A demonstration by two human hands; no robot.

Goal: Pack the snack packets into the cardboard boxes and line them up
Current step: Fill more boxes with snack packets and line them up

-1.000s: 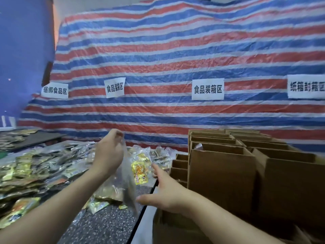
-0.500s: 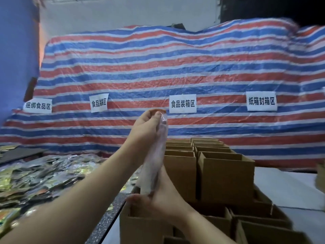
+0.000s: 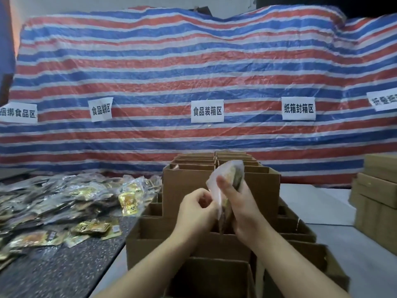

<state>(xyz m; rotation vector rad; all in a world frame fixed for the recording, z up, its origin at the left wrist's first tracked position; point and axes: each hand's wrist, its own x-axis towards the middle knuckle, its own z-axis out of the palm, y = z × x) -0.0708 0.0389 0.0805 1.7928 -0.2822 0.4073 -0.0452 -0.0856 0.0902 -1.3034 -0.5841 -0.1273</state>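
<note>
Five paper signs (image 3: 207,114), two hands (image 3: 247,209)

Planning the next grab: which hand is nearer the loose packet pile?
Left. The left hand is just right of the packet pile, pinching the bag; the right hand grips the bag farther right, over the boxes.

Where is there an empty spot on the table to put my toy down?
There is bare pale tabletop between the open brown cardboard boxes and the closed brown boxes at the right. The dark speckled surface near the front left is bare too. Further back, the heap of shiny snack packets crowds it.
</note>
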